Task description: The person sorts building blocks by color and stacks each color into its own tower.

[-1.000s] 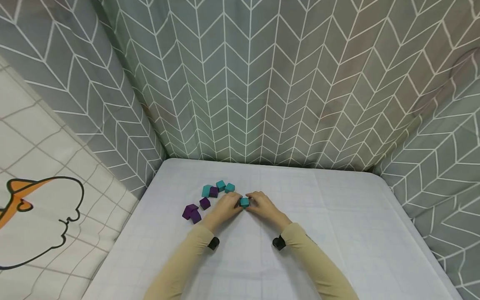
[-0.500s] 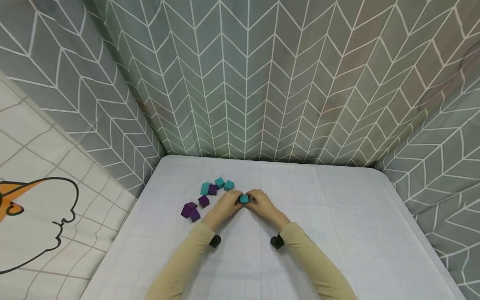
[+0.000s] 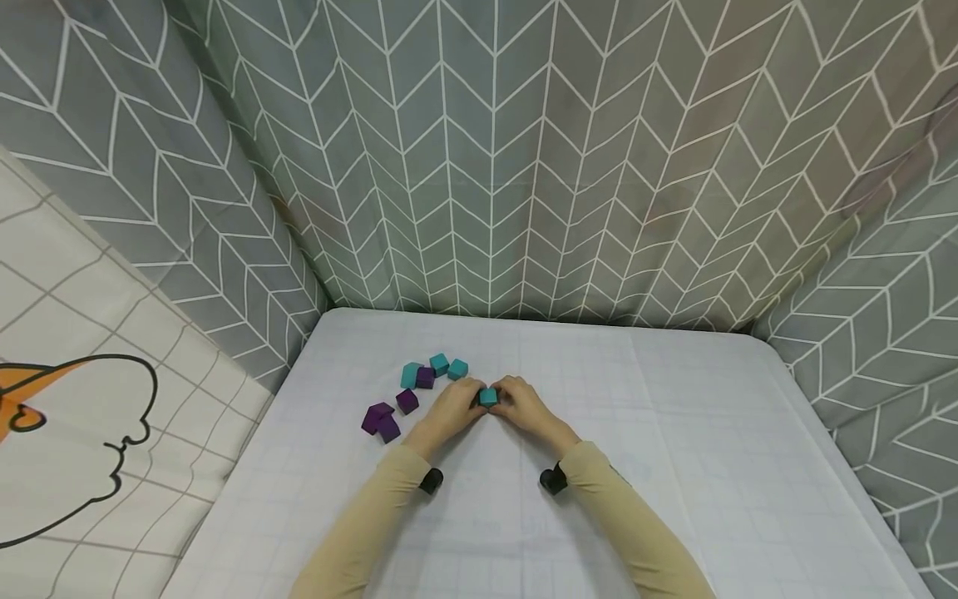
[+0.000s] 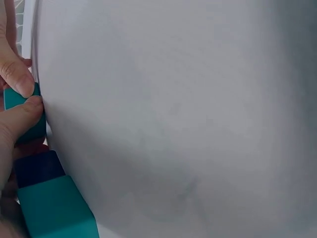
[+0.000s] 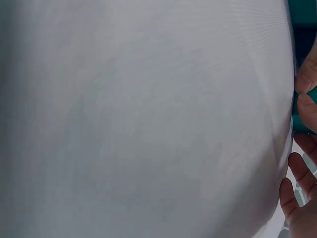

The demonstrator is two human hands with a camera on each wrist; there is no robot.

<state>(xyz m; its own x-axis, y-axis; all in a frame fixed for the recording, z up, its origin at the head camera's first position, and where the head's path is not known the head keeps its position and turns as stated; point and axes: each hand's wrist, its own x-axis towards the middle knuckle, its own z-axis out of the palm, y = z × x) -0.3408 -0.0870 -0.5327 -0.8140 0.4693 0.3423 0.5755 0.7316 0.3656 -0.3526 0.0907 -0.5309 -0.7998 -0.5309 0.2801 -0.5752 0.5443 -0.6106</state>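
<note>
Tabletop: teal cube (image 3: 488,397) seemingly between hands.

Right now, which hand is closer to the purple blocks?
Left. The left hand lies just right of the purple blocks; the right hand is farther right, past the teal block.

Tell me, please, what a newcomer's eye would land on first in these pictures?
Most likely the two hands meeting mid-table: the left hand and right hand both pinch one teal cube between their fingertips. Next, the loose scatter of teal and purple cubes just left of the hands on the pale tablecloth. Behind it all hangs a grey chevron curtain.
</note>
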